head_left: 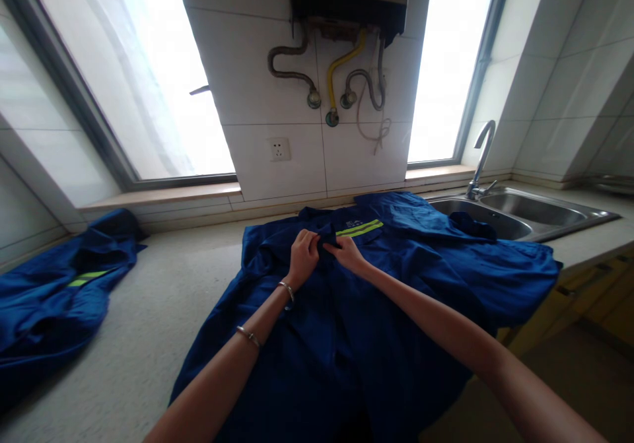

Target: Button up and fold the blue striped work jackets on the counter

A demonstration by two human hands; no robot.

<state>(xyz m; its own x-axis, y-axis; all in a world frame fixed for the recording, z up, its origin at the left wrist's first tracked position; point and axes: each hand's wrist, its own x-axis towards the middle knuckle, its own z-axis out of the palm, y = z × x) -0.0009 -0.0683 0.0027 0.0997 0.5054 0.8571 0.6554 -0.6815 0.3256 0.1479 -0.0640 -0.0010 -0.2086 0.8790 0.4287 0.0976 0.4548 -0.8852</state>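
Note:
A blue work jacket (411,278) with a yellow-green reflective stripe (360,228) on its chest lies spread over the counter, its lower part hanging toward me. Near the collar, my left hand (303,255) pinches a fold of the cloth. Just to its right, my right hand (347,253) is closed on the same fold, thumb pointing left. The two hands are a short gap apart, with dark blue fabric raised between them. Whether a button or fastener is under the fingers, I cannot tell.
Another blue garment (59,291) with a similar stripe lies at the left on the pale counter (163,284). At the right is a double steel sink (589,217) with a tap (483,159); a sleeve reaches its edge. A water heater (349,0) hangs above a wall socket (279,149).

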